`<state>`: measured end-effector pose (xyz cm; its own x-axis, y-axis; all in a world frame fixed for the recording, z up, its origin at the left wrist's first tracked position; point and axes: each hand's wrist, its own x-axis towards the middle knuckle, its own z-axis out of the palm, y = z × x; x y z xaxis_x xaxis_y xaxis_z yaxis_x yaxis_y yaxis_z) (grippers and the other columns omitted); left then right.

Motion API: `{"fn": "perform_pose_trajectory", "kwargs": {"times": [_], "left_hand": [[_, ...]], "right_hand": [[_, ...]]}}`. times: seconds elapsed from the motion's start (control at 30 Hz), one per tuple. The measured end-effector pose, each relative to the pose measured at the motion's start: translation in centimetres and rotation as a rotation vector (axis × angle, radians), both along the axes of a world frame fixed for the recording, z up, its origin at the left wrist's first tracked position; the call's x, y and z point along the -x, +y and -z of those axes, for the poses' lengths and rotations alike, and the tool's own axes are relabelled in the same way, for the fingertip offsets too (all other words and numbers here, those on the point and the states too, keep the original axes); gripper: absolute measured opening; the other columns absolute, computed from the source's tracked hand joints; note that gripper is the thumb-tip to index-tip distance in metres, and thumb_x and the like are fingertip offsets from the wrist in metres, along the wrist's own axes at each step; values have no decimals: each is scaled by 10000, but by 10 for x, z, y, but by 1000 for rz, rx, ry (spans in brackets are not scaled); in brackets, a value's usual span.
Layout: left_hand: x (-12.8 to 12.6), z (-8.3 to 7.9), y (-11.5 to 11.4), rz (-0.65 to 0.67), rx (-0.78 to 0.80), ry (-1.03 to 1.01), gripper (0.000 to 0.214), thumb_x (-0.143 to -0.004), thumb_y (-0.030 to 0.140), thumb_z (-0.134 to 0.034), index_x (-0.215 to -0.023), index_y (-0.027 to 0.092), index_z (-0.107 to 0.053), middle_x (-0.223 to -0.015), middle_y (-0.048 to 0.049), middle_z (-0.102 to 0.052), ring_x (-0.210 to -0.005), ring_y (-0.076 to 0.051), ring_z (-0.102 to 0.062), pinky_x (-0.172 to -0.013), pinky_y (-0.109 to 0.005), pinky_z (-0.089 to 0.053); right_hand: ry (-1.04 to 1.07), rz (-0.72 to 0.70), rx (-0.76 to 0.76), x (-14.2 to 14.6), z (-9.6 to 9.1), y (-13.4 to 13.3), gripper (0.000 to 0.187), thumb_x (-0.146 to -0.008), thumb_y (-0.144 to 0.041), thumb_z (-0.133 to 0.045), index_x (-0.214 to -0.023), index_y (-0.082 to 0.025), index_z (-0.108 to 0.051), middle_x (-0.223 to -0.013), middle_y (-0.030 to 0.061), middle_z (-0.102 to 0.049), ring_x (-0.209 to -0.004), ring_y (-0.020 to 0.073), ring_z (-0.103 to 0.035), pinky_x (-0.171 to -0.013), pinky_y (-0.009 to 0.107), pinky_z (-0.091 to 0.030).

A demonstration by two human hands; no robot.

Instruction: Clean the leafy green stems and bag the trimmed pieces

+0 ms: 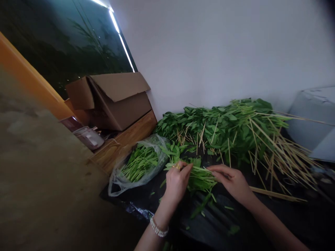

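My left hand (176, 183), with a ring and a white beaded bracelet at the wrist, is closed on leafy green stems. Opposite it, my right hand (232, 183) pinches the pale end of a stem between thumb and fingers. Below and between both hands lies a small heap of cut greens (201, 183). To the left, a clear plastic bag (115, 186) stands with its mouth open, holding green stems (141, 162). Behind the hands spreads a large pile of leafy greens (222, 122), its dry, straw-coloured stalks (284, 157) pointing right.
Black sheeting (217, 223) covers the work surface, with leaf scraps scattered over it. At the back left, an open cardboard box (128, 109) sits on a wooden surface (141, 127) beside a plastic container (90, 137). A white wall (209, 52) rises behind; a pale bulky object (314, 118) stands right.
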<state>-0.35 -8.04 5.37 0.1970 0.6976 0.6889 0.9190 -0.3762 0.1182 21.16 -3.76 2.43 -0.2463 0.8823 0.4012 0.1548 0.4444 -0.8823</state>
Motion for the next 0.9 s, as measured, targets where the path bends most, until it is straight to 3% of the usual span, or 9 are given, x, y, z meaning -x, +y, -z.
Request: {"fn": "perform_pose_trajectory", "kwargs": {"times": [0.17, 0.4, 0.63, 0.77, 0.9], "left_hand": [[4, 1, 1, 30, 26, 38, 157, -895, 207, -567, -974, 210, -702, -845, -43, -657, -779, -165, -625, -675, -268, -495], [6, 0, -1, 35, 57, 19, 156, -896, 210, -547, -940, 204, -697, -830, -47, -651, -786, -164, -622, -690, -269, -495], [9, 3, -5, 19, 29, -15, 142, -864, 177, -564, -891, 207, -700, -760, -30, -643, -748, -157, -611, -689, -267, -476], [4, 4, -6, -49, 111, -245, 101, -797, 148, -594, -788, 185, -687, -746, -18, -618, -727, -146, -593, -695, -265, -465], [11, 1, -1, -124, 141, -561, 82, -740, 131, -600, -706, 166, -665, -668, 16, -557, -601, -109, -529, -581, -225, -418]], "right_hand": [[-19, -14, 1, 2, -1, -1, 196, -836, -325, -587, -901, -246, -754, -915, 46, -745, -876, 213, -686, -797, 334, -534], [-27, 80, 42, 4, -2, -1, 176, -765, -338, -640, -863, -245, -753, -905, 40, -763, -841, 232, -705, -718, 332, -564], [-92, 6, -44, 6, 0, -6, 157, -804, -318, -624, -870, -271, -759, -839, 26, -750, -772, 212, -695, -673, 317, -551], [-105, -54, -21, 8, 4, -7, 168, -809, -311, -627, -907, -280, -759, -864, 17, -754, -814, 211, -700, -728, 320, -549], [-69, -46, 43, 8, 5, -5, 156, -792, -328, -640, -867, -266, -762, -856, 20, -762, -797, 216, -709, -723, 320, -555]]}}
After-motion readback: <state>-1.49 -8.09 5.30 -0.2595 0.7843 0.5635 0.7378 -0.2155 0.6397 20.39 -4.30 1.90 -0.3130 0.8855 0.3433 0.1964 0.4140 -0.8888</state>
